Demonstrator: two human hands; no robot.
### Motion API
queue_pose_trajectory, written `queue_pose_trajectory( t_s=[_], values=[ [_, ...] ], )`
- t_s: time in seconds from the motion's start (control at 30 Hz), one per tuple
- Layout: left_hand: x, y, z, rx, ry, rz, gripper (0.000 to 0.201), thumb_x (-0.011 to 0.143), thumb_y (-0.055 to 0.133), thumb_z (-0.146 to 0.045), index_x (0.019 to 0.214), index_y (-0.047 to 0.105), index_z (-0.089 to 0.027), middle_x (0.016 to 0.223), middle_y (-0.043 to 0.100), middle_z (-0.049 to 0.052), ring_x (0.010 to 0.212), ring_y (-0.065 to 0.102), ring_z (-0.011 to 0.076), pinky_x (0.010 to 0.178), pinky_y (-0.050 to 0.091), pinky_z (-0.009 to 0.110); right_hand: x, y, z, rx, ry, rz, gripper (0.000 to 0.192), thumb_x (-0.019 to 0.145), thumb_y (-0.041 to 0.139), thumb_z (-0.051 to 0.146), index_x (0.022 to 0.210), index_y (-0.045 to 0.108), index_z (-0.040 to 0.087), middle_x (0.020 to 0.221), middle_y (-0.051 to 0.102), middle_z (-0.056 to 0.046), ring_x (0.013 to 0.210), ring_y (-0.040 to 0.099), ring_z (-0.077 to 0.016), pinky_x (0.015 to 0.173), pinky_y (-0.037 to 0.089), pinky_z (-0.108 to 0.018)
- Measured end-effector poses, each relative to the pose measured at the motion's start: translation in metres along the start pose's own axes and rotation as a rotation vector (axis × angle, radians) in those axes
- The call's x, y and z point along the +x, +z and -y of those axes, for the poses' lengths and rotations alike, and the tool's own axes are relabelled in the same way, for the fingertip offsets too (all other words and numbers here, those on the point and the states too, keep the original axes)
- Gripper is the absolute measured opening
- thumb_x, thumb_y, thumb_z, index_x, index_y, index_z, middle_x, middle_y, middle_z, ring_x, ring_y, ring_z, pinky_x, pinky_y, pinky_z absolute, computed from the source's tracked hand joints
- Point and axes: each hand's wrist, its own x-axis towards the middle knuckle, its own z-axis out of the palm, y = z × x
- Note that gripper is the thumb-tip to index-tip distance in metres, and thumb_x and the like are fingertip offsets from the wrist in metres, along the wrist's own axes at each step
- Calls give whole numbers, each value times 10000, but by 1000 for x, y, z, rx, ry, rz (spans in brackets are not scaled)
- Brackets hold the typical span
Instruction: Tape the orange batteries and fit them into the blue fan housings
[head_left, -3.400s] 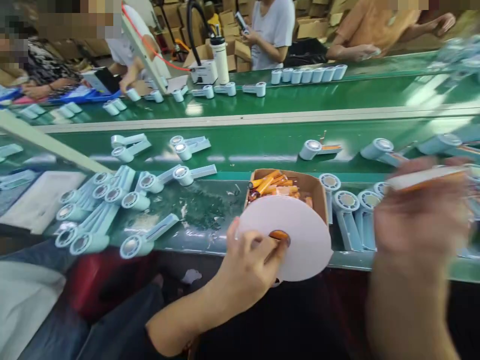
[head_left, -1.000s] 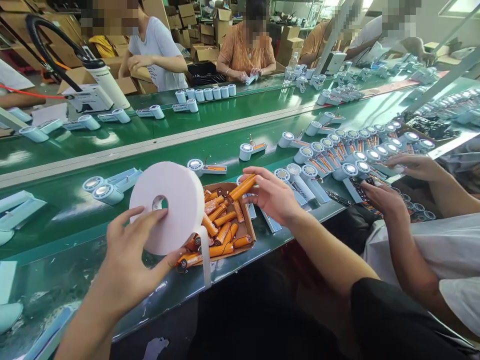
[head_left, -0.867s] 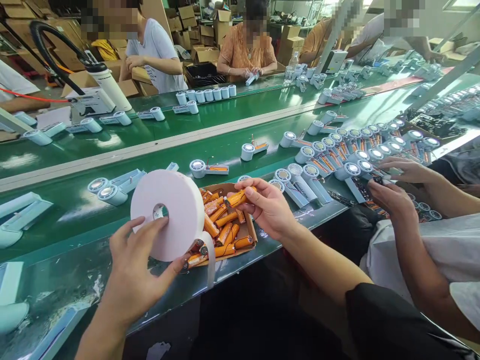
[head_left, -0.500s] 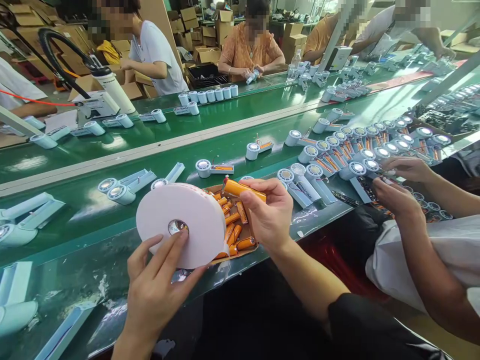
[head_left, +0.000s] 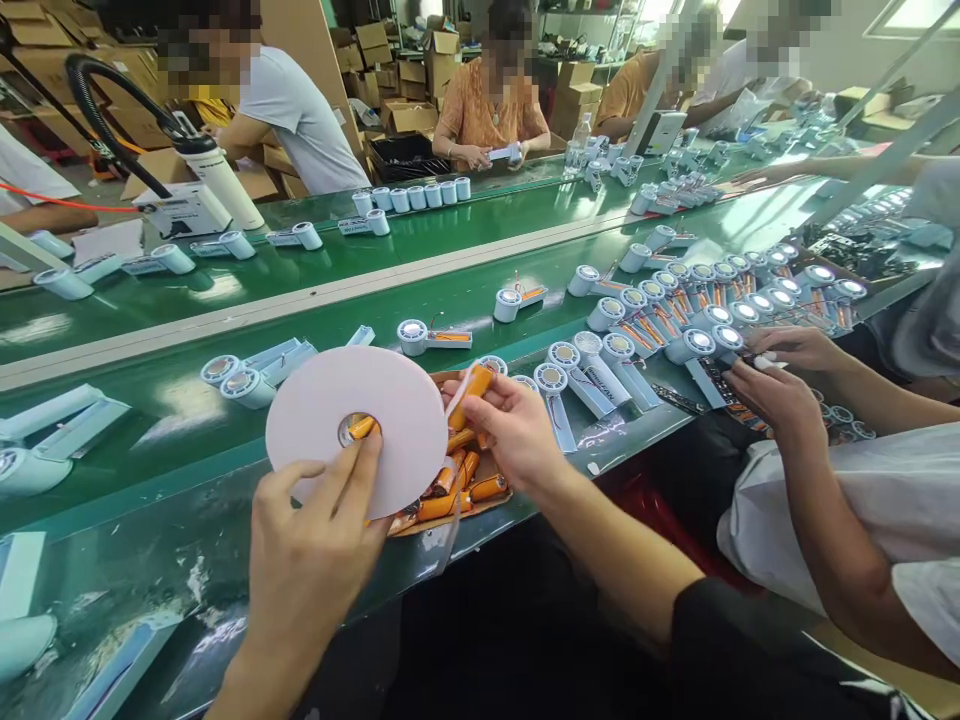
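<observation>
The left hand reaches up from the lower edge of the view, wrist low and fingers spread, and holds a big white roll of tape upright by its flat face, the forefinger lying along it toward the centre hole. The right hand comes in from the right with its forearm slanting down, and pinches an orange battery between thumb and fingertips, just beside the roll's right edge; a thin strip of tape runs from the roll to the battery. Both are held just above a shallow cardboard tray of more orange batteries (the roll hides the tray's left half), which sits on the near edge of the green counter. Pale blue fan shells lie on the counter behind the roll, and more with silver heads lie to the right of the tray. Further right, another person's two hands work close together over a crowded row of the same shells.
</observation>
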Motion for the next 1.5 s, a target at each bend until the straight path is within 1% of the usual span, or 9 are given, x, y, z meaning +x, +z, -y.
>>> queue_pose_trajectory(
  t_s=[0.17, 0.23, 0.33, 0.4, 0.5, 0.73, 0.93, 1.27, 1.5],
  values=[
    [-29, -2, -26, -124, -89, 138, 750, 953, 698, -187, 1675, 517, -281, 1353, 810, 66, 986, 594, 320, 1007, 466, 566, 32, -33, 32, 89, -273, -228, 225, 850, 903, 470, 976, 788, 322, 1072, 851, 3, 1073, 819, -186, 956, 700, -317],
    [-30, -2, -15, -206, -119, 251, 740, 889, 805, -268, 1603, 609, -296, 1411, 781, 74, 1125, 599, 360, 1036, 494, 578, 55, -56, 57, 51, -451, -290, 229, 899, 867, 469, 1039, 780, 312, 1151, 843, 4, 1170, 806, -182, 1004, 693, -323],
    [2, 10, 23, -469, -151, 441, 874, 749, 924, -597, 1543, 668, -335, 1508, 721, 76, 1388, 551, 422, 1125, 526, 570, 73, -73, 70, -54, -360, -169, 357, 852, 935, 434, 1126, 776, 270, 1162, 852, -22, 1151, 820, -206, 970, 714, -345],
    [43, 29, 52, -586, -239, 588, 737, 861, 754, -741, 1479, 717, -343, 1500, 723, 58, 1432, 577, 374, 1179, 524, 498, 73, -72, 62, -100, -251, -70, 463, 812, 978, 445, 1172, 768, 244, 1127, 860, -46, 1099, 836, -219, 930, 724, -347],
    [107, 72, 82, -284, -520, 726, 611, 1098, 356, -598, 1471, 714, -272, 1544, 692, 93, 1426, 613, 328, 1174, 522, 440, 71, -67, 46, -132, -161, -3, 618, 777, 1005, 480, 1277, 730, 242, 1071, 865, -59, 1029, 853, -230, 884, 729, -353],
    [144, 157, 103, -141, -481, 1016, 261, 820, 775, -364, 995, 855, -189, 1136, 818, 243, 1159, 741, 447, 967, 584, 498, 87, -64, 49, -219, -109, 67, 611, 780, 998, 449, 1291, 707, 283, 1001, 858, -31, 905, 853, -232, 880, 716, -432],
    [136, 170, 114, -331, -295, 1022, 184, 763, 729, -324, 885, 850, -260, 1097, 842, 138, 1110, 744, 336, 891, 551, 359, 136, -27, 23, -463, -156, 329, 463, 859, 875, 325, 1293, 719, 284, 984, 850, 17, 882, 809, -189, 883, 664, -381],
    [130, 169, 111, -423, -427, 846, 327, 1022, 491, -278, 1217, 748, -224, 1167, 831, 113, 1081, 759, 282, 864, 517, 335, 191, 22, -34, -1695, -125, 802, 400, 1045, 677, 282, 1440, 705, 224, 985, 846, -82, 886, 776, -256, 724, 444, -293],
    [135, 177, 94, -443, -527, 794, 291, 1073, 456, -216, 1203, 716, -208, 1292, 812, 136, 1182, 755, 282, 940, 530, 350, 194, 11, -39, -1740, -92, 884, 398, 995, 728, 240, 1384, 775, 308, 828, 806, -37, 786, 764, -243, 680, 442, -290]
  ],
)
